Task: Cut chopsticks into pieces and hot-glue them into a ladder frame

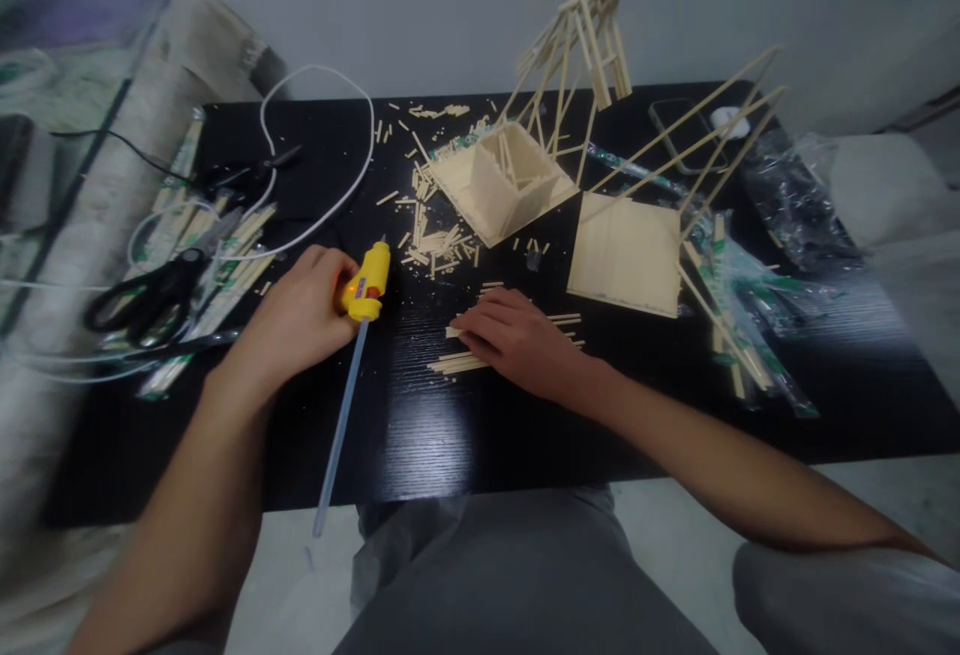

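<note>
One cam only, worn on the person's head, facing fwd & down, close over the dark surface (465, 435).

A yellow glue gun (366, 283) is held in the closed left grip (300, 313) on the black tabletop (465, 440). A clear glue stick (341, 425) projects from its rear past the near edge. The right grip (517, 340) is laid flat, palm down, on a small bundle of cut wooden sticks (456, 364). Beyond it, an open stick-built box (501, 183) and a flat stick panel (626, 253) are noted side by side. Black scissors (150, 297) and a white cable (354, 185) are recorded at the left.
</note>
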Tool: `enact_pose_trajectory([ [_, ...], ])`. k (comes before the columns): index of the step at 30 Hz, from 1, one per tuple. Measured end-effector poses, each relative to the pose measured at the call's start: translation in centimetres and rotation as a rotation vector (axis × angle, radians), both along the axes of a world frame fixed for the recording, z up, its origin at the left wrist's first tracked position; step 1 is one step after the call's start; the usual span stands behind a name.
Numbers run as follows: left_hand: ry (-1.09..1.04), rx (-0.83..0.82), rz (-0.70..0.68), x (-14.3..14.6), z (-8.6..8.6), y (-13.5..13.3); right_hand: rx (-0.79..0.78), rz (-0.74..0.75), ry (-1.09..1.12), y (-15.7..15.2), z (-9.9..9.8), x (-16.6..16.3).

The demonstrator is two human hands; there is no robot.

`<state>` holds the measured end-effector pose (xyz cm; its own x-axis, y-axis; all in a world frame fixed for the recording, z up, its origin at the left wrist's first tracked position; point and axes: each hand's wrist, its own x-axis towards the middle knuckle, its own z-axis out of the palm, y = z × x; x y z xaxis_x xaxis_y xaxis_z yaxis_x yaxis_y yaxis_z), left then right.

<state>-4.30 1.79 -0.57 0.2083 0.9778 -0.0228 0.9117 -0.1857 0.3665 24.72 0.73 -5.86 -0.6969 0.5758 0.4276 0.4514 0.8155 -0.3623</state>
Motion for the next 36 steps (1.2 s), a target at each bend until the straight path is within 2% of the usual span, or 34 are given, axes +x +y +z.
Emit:
enact_pose_trajectory([
  [6, 0.048, -0.068, -0.018, -0.9, 0.9, -0.2, -0.01, 0.001, 0.003, 0.0, -0.1, 0.0],
  [11, 0.127, -0.07, -0.034, -1.1, 0.8, -0.1, 0.004, 0.005, 0.001, 0.0, -0.2, 0.0],
  [17, 0.124, -0.012, 0.012, -0.4, 0.5, 0.0, 0.004, -0.001, -0.003, 0.0, -0.1, 0.0],
  [22, 0.003, 0.127, 0.055, 0.7, -0.2, -0.1, -0.03, -0.017, 0.0, 0.0, -0.2, 0.0],
  [27, -0.149, 0.175, 0.048, 1.8, -0.3, -0.6, -0.043, -0.014, 0.029, 0.0, -0.3, -0.1],
  [30, -0.245, 0.147, 0.065, 1.9, -0.2, -0.8, -0.049, -0.019, 0.039, -0.1, -0.2, -0.1],
  [36, -0.366, -0.038, 0.176, 1.2, -0.3, -0.9, -0.067, -0.064, 0.043, -0.2, -0.3, -0.1],
])
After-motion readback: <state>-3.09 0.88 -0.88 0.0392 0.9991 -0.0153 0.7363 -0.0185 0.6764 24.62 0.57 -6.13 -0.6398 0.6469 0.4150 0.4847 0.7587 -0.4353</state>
